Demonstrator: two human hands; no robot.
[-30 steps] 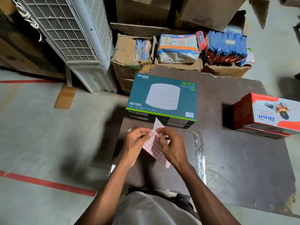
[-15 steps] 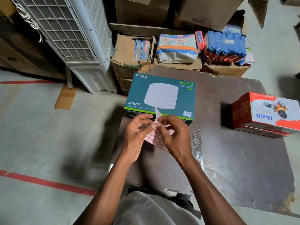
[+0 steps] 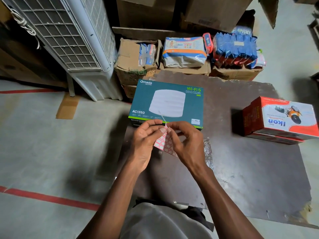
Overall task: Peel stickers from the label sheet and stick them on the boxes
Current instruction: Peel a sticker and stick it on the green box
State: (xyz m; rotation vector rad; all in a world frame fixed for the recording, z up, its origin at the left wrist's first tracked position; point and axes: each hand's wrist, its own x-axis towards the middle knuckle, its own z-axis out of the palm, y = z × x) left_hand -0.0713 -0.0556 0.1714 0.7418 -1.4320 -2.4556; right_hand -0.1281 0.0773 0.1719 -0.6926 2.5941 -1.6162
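Both hands (image 3: 165,140) pinch label sheet (image 3: 163,144); teal box (image 3: 167,102) reads Omada AC1350 (Wi-Fi 5).

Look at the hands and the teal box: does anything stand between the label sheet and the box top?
Nothing visible does. Both hands hold the label sheet just in front of the teal box, whose top is bare.
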